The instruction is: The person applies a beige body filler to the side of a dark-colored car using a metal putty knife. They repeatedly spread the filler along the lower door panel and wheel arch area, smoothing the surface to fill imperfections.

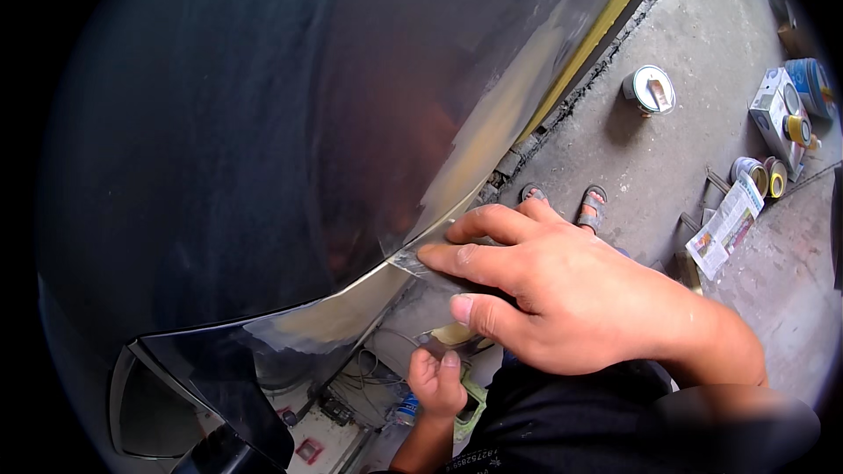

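Note:
Along the edge of a dark glossy curved panel (211, 123), my right hand (536, 290) presses a thin grey flat piece (417, 262) with its fingertips, thumb lower and slightly apart. Pale yellow-grey patches (334, 316) coat the panel's edge on both sides of this contact, and yellow tape (597, 26) lines the far edge. Below, my left hand (439, 382) has its fingers curled; whether it holds anything is unclear. A pale yellow smeared thing (452, 333) shows just behind it, partly hidden.
On the concrete floor (685, 17) stand a white-lidded can (648, 88), a box (773, 110), a blue bucket (810, 83), open tins (748, 174) and a newspaper (724, 224). My sandalled feet (593, 206) show beyond my right hand. Cables (364, 369) lie at the lower middle.

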`<state>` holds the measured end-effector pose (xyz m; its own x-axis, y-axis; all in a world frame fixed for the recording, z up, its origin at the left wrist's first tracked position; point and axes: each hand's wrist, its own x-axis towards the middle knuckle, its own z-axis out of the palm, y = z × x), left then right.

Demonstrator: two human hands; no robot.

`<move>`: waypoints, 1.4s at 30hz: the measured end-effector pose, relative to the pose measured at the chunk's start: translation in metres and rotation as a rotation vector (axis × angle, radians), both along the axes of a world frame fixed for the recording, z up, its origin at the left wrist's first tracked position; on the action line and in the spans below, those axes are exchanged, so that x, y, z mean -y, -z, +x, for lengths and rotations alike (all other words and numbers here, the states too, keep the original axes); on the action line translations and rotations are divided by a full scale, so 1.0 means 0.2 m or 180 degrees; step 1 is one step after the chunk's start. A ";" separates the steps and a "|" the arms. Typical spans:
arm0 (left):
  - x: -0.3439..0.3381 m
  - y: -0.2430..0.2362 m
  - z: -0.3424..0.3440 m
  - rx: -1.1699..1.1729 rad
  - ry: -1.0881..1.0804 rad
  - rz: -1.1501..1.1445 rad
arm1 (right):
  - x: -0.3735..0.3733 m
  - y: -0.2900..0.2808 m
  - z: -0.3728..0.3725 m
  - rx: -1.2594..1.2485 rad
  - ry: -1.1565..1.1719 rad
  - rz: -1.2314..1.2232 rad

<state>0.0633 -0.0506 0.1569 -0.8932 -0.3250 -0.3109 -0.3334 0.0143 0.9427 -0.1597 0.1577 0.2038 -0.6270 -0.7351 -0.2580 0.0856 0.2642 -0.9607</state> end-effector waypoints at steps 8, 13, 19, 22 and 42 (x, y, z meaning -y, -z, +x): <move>-0.01 -0.01 -0.02 -0.0038 0.0035 -0.0138 | 0.00 0.06 0.03 -0.0036 0.0174 0.0040; -0.01 -0.02 -0.03 -0.0012 -0.0020 -0.0107 | 0.00 0.02 0.01 0.0088 0.0070 -0.0034; 0.00 -0.01 -0.02 -0.0008 -0.0039 -0.0107 | 0.00 0.01 0.01 0.0120 -0.0018 -0.0059; 0.00 -0.02 -0.03 -0.0065 -0.0011 -0.0153 | -0.02 0.03 0.04 0.0086 0.0193 -0.0183; -0.02 -0.06 -0.06 -0.0685 -0.0374 -0.0032 | -0.05 0.13 0.15 0.0037 0.0390 -0.0633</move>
